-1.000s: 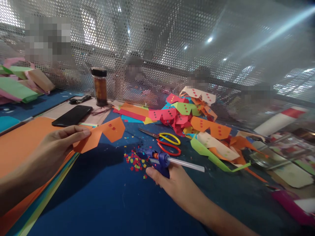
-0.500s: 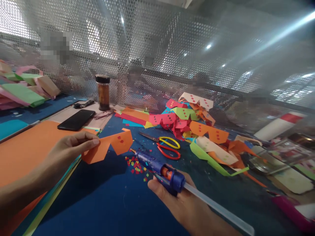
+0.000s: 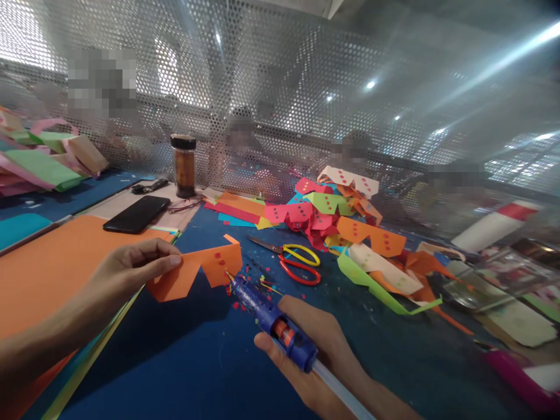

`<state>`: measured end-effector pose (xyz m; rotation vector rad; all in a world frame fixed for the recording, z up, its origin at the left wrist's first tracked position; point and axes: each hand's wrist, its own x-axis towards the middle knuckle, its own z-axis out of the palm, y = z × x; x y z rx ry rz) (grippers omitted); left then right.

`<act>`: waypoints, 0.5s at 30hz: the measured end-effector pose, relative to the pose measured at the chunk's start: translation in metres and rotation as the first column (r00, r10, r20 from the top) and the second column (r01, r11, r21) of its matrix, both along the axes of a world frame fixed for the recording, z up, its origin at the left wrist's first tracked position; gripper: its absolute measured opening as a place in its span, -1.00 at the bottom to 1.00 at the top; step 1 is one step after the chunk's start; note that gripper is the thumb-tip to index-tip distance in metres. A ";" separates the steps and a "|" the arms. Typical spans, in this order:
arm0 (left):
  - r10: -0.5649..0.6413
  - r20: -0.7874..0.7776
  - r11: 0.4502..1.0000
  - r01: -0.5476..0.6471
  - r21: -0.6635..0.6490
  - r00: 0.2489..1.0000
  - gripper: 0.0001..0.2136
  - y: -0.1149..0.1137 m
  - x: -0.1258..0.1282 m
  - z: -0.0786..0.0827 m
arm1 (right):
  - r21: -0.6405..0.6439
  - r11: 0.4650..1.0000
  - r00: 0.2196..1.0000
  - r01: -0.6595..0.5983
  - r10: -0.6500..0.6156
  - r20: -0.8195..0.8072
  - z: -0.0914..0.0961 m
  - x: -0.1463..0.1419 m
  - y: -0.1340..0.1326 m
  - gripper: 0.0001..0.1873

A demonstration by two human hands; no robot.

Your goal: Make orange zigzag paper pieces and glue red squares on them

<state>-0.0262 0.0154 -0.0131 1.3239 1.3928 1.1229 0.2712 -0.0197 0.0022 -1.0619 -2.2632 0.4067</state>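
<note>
Between thumb and fingers, my left hand [image 3: 144, 262] pinches the left end of an orange paper mask [image 3: 192, 271]. Small red squares mark the mask's right part. My right hand [image 3: 315, 338] grips a blue glue gun [image 3: 266, 312] with a long pale glue stick coming out of its back. The gun's nozzle is at the mask's right part, just below the red squares; whether it touches cannot be made out. Tiny coloured paper squares [image 3: 238, 305] lie on the blue table, partly hidden by the gun. Scissors [image 3: 301, 265] with yellow and red handles lie open just beyond.
A heap of decorated paper masks [image 3: 324, 204] lies at the back right. A black phone [image 3: 137, 214] and a dark-lidded jar [image 3: 184, 166] stand behind orange sheets [image 3: 39, 262]. A perforated metal screen [image 3: 280, 76] closes off the back, with people beyond it.
The glue gun has moved left and its nozzle has come onto the mask's right part. My left hand has shifted the mask slightly right and turned it a little.
</note>
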 end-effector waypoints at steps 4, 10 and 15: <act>0.016 0.004 1.000 -0.016 0.004 1.000 -0.69 0.000 0.000 -0.001 | 0.122 0.992 0.999 -0.039 0.037 0.025 -0.008 0.002 0.006 -0.75; 0.012 -0.001 1.000 -0.012 0.009 1.000 -0.70 -0.001 0.003 0.002 | 0.184 0.982 0.998 -0.044 0.033 0.062 -0.017 0.006 0.010 -0.83; 0.023 0.007 1.000 -0.023 0.014 1.000 -0.72 -0.003 0.005 0.004 | 0.164 0.986 0.996 -0.036 0.023 0.085 -0.014 0.005 0.008 -0.83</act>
